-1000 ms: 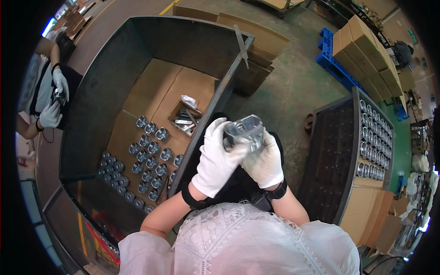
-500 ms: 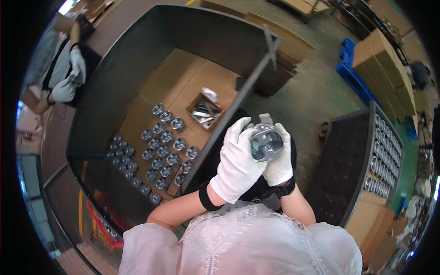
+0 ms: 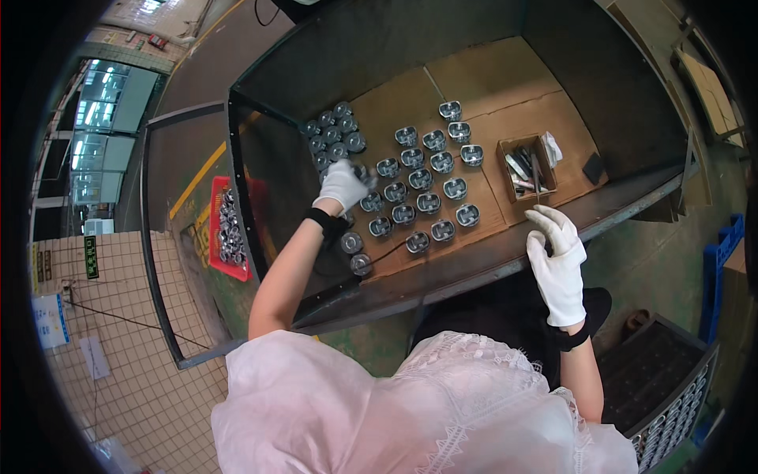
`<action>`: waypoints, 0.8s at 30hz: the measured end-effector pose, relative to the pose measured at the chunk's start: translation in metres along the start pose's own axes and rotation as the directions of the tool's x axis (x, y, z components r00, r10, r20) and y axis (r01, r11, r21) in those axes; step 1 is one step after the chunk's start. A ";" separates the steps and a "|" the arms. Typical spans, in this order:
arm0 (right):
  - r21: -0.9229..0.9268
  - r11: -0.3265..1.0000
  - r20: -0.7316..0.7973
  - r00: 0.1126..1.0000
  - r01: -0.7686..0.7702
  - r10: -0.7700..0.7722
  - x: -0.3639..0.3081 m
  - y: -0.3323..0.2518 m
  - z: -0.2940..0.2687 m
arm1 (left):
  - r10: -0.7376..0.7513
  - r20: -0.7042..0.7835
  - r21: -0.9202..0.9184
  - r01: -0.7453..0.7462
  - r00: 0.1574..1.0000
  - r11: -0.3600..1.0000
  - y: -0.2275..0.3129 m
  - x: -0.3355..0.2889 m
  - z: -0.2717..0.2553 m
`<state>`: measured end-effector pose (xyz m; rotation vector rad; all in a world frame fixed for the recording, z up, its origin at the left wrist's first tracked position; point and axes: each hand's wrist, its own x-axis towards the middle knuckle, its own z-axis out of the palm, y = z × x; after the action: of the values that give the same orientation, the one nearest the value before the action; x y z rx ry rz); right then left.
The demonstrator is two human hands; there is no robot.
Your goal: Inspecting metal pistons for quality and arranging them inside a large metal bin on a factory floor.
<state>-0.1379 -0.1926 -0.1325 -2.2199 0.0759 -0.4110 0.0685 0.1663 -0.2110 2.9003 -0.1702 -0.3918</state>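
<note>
My left hand [image 3: 344, 186], in a white glove, reaches into the left part of the metal bin [image 3: 505, 272]. Its fingers are closed on a piston [image 3: 365, 177], which is smeared by motion. Beside it stand a cluster of pistons [image 3: 337, 136] with round tops up and looser rows of pistons [image 3: 420, 179] with their open undersides up. Over the bin's near edge hangs my right hand [image 3: 559, 265], also gloved; its fingers are spread and slightly bent, with nothing seen in them. Just beyond its fingertips sits a small cardboard box [image 3: 527, 167] of metal tools.
Cardboard [image 3: 505, 103] lines the bin floor. Left of the bin, a red crate [image 3: 229, 229] holds metal parts. A dark metal rack [image 3: 671, 411] with rows of shiny parts stands at the lower right, and a blue pallet [image 3: 717, 276] at the far right.
The view has swung left. The piston that both hands held in front of me is gone from there; my hands have parted, the left reaching into the bin, the right opened near its edge.
</note>
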 end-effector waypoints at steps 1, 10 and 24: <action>-0.044 0.999 0.023 1.000 -0.006 0.007 0.000 0.002 0.008 | -0.028 0.133 0.153 0.007 0.991 0.988 -0.041 0.011 0.022; -0.417 0.903 0.024 0.995 0.102 -0.101 0.017 -0.001 0.044 | -0.067 0.742 0.366 -0.319 0.667 0.874 -0.100 -0.024 0.257; -0.522 0.848 0.078 0.995 0.091 -0.059 0.018 -0.002 0.053 | -0.533 0.444 0.660 0.140 0.720 0.738 -0.144 -0.090 0.307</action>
<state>-0.1046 -0.1549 -0.1571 -2.7857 0.0765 -0.3998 -0.0889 0.2605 -0.5097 3.2562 0.2433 -1.6411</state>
